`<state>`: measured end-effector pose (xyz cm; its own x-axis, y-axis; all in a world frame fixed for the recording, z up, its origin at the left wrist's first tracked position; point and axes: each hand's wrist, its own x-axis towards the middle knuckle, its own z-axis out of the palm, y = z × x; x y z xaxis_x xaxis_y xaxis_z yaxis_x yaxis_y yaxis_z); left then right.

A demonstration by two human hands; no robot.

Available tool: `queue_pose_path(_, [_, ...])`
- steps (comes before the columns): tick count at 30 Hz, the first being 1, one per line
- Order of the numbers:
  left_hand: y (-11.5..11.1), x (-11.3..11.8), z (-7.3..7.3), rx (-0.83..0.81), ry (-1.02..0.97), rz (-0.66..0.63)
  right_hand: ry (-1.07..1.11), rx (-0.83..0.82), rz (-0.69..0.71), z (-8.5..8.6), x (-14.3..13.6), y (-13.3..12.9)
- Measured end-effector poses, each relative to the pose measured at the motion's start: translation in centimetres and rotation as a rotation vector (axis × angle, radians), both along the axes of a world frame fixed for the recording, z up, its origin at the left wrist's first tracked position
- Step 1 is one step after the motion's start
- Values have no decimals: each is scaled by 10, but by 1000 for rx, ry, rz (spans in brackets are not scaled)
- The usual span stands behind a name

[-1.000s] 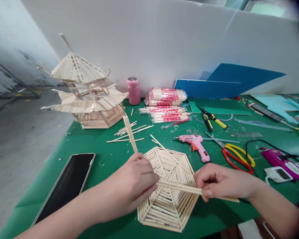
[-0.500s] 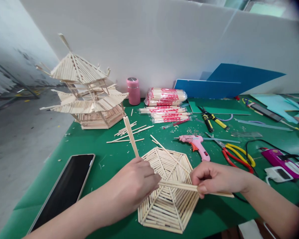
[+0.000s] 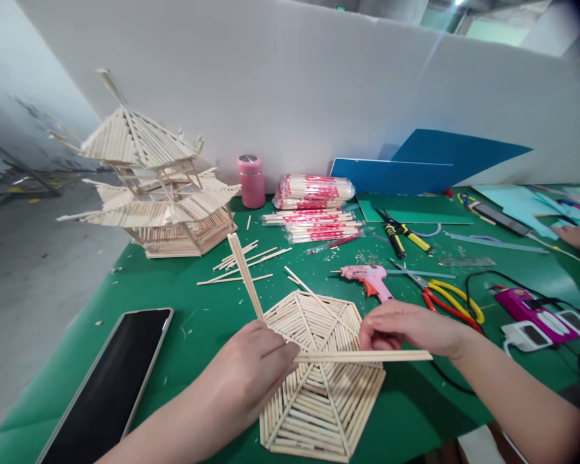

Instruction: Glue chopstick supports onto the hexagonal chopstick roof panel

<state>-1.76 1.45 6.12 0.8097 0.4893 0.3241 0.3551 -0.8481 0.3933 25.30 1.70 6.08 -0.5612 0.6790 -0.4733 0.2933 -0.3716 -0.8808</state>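
Note:
My left hand (image 3: 256,370) is closed around wooden chopsticks. One bundle of chopsticks (image 3: 245,277) sticks up from the fist, while another pair (image 3: 367,356) points right, level above the octagonal panel of glued sticks (image 3: 314,412). Just behind the level chopsticks is my right hand (image 3: 401,328), its fingers curled; whatever they hold, if anything, is hidden. A thin loose stick (image 3: 314,296) lies across the panel's far part, its near end by my right fingertips. A pink glue gun (image 3: 367,277) rests beyond that hand.
At the back left stands a stick pagoda (image 3: 159,193), beside a pink flask (image 3: 251,182). Wrapped chopsticks (image 3: 316,193), loose sticks (image 3: 251,261), cutters (image 3: 401,235) and red-yellow pliers (image 3: 449,299) lie around. A phone (image 3: 111,386) is at left. Another person's hand (image 3: 577,238) shows at right.
My right hand has let go of the level chopsticks and moved back behind them. My left hand keeps both bundles. The whole view has shifted slightly.

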Motion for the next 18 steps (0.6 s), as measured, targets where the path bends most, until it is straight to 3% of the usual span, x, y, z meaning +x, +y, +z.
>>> queue_pose_path(2, [-2,-2,-5,4,-23,43,26,-16,-184,-6,5,1])
queue_pose_path(4, [-3,-4,-10,19,-41,109,-10,85,-411,-14,12,2])
queue_pose_path(6, [-3,-5,-15,50,-41,187,-166,310,-601,-23,21,3])
queue_pose_path(8, [-1,-5,-21,114,-25,261,-416,552,-689,-33,28,4])
queue_pose_path(12, [3,0,-34,216,28,363,-967,894,-561,-56,31,2])
queue_pose_path(15, [4,3,-43,239,48,378,-1187,936,-438,-67,25,3])
queue_pose_path(18, [3,2,-48,256,38,389,-1215,912,-442,-73,21,8])
